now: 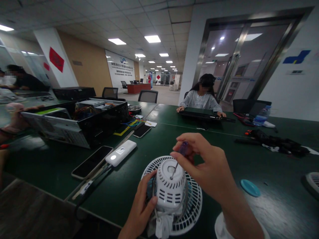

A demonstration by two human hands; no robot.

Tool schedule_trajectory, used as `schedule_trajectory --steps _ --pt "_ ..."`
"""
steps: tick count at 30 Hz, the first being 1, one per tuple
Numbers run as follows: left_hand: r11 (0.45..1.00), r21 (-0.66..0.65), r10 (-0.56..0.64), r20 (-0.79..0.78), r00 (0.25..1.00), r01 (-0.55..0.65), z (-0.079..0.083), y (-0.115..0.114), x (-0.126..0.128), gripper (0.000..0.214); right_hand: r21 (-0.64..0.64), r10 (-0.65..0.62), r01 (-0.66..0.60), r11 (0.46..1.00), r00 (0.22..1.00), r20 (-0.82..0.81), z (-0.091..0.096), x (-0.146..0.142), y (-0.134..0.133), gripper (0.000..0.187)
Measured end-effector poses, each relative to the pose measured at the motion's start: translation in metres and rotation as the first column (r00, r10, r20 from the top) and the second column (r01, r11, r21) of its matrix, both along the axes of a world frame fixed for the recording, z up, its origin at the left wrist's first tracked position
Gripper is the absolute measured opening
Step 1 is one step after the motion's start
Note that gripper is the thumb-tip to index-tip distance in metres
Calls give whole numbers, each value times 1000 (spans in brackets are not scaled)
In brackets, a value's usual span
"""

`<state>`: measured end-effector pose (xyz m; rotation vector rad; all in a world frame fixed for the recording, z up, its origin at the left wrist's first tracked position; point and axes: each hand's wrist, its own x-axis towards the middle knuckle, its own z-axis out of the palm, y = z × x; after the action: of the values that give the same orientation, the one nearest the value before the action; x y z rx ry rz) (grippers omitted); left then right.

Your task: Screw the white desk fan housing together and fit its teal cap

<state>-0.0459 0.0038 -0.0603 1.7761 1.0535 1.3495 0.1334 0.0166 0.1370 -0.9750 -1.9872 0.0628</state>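
Head view: the white fan (170, 192) is at lower centre of the frame, face down on the tabletop (112, 196), motor housing up. We read that pose as giving access to the rear.

Our left hand (142, 203) has its fingers half curled round the fan's left side, thumb on the near side; we judge it's steadying the body. Our right hand (205, 164) has its fingers pinched on the screwdriver (183, 148), no visible gap round the handle. Shaft slants down-left, tip apparently on the housing top; the raised wrist likely helps line it up.

Surface: dark green, faintly reflective. Teal disc (250, 188) lies right of the fan. White power bank (121, 152) and a phone (92, 162) sit left of centre, opened computer case (99, 121) beyond.

Room: office, ceiling panel lights, glass doors (231, 69) upper right. A co-worker (203, 99) sits across from us, hands on a dark flat panel (204, 117).
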Motion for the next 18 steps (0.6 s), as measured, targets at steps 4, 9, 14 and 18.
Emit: schedule_trajectory --steps 4,9,14,18 --pt "1000 2 -2 13 1000 2 0 0 0 49 -20 96 -95 995 995 35 3 4 -3 16" --pt "1000 8 -8 5 1000 8 -2 0 0 49 -86 77 -72 994 996 54 4 9 -1 25" --pt "1000 5 -5 -18 1000 5 -3 -1 -1 48 -7 -94 95 995 992 84 -1 8 6 18" --pt "1000 7 -4 -28 1000 4 -2 0 -1 48 0 -136 137 991 987 91 -1 8 8 19"
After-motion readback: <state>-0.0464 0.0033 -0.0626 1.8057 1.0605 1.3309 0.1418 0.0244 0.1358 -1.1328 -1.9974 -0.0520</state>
